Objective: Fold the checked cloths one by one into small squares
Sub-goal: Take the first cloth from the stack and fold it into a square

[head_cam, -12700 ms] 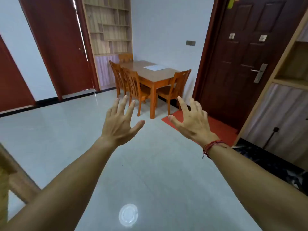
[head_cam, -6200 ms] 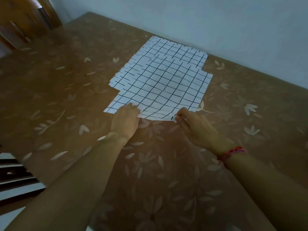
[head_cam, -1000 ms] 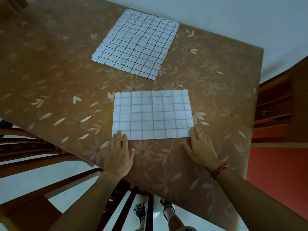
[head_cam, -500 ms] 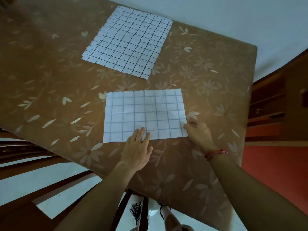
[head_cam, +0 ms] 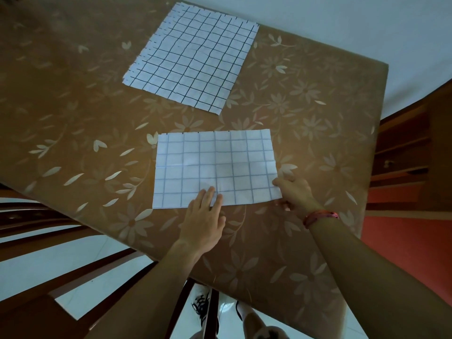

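Left hand (head_cam: 204,216) shifted from near-left corner to middle of folded cloth (head_cam: 215,162) near edge, laid flat, pressing. Right hand (head_cam: 294,195) pinches near-right corner. Unfolded cloth (head_cam: 193,59) farther back on desk (head_cam: 318,113).

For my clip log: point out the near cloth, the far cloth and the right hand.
near cloth (head_cam: 215,165), head view, middle of its top face.
far cloth (head_cam: 193,57), head view, centre of the sheet.
right hand (head_cam: 296,194), head view, back of the hand.

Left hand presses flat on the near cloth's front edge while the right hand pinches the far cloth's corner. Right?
No. In the head view the right hand pinches the near cloth at its front right corner; the far cloth lies untouched.
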A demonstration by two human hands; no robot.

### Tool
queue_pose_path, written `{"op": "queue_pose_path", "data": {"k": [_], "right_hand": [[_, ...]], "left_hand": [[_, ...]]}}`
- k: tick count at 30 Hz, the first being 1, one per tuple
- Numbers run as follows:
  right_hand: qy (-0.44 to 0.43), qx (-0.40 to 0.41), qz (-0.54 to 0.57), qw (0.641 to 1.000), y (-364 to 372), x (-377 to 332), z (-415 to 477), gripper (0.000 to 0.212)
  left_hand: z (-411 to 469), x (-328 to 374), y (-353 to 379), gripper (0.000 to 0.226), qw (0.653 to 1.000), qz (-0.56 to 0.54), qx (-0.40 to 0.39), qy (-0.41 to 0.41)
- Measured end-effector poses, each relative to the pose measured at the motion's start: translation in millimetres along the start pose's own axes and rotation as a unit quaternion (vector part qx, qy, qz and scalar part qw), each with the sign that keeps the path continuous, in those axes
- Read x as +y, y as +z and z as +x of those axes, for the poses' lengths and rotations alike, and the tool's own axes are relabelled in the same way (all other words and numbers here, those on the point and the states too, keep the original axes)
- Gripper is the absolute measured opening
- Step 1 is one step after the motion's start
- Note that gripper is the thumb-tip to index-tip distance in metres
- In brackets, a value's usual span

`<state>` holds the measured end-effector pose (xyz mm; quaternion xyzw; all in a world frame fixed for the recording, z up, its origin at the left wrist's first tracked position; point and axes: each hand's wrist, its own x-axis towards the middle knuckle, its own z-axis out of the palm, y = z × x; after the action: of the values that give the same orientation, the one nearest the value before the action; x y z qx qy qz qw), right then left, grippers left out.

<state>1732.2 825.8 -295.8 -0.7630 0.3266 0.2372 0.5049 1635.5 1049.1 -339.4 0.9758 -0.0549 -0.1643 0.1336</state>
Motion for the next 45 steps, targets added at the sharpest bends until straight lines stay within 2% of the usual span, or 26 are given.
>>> {"op": "queue_pose_path", "data": {"k": [2,5,11,16,20,24,29,33,37,39,42,45], "right_hand": [[0.004,-0.004,0.007,1.0,-0.7,0.1,2.0,0.026],[0.007,-0.014,0.003,1.0,-1.8,-2.0,3.2,0.019],[0.003,-0.017,-0.037,0.999,-1.0,-1.5,10.1,0.027],[-0.016,-0.019,-0.023,0.999,-7.5,-1.1,0.6,0.017],[-0.004,-0.088,0.035,0.996,-10.6,-0.2,-20.4,0.023],[0.015,-0.158,0.048,0.986,-9.7,2.0,-40.9,0.027],[0.002,-0.235,0.05,0.971,-9.2,4.2,-57.3,0.029],[-0.029,-0.266,0.046,0.962,-14.3,7.0,-62.6,0.026],[-0.078,-0.301,0.065,0.948,-25.7,15.2,-60.5,0.052],[-0.107,-0.275,0.059,0.954,-30.5,21.1,-59.8,0.057],[-0.141,-0.175,0.057,0.973,-38.0,32.5,-55.9,0.045],[-0.208,-0.095,0.026,0.973,-40.1,36.9,-52.2,0.031]], "left_hand": [[-0.2,-0.3,1.1,0.06,1.0,-0.002,0.003,0.001],[-0.3,-1.2,2.0,0.06,1.0,-0.005,0.008,0.005],[-0.9,-1.9,1.9,0.06,1.0,-0.006,0.013,0.009],[-0.1,5.0,-3.3,0.063,1.0,-0.001,0.027,0.004],[4.2,16.1,-7.5,0.072,0.999,0.03,0.035,-0.009],[8.2,35.3,-8.7,0.078,0.999,0.04,0.025,-0.023],[9.8,52.1,-10.0,0.068,0.998,0.028,0.019,-0.052],[8.2,51.2,-15.9,0.062,0.999,0.028,0.013,-0.04],[3.0,43.6,-17.0,0.056,1.0,0.012,-0.007,-0.024],[-0.4,37.0,-15.4,0.054,1.0,-0.005,-0.017,-0.007],[-7.0,23.9,-14.9,0.049,0.997,-0.046,-0.047,0.027],[-15.4,10.3,-16.6,0.053,0.99,-0.092,-0.092,0.056]]}}
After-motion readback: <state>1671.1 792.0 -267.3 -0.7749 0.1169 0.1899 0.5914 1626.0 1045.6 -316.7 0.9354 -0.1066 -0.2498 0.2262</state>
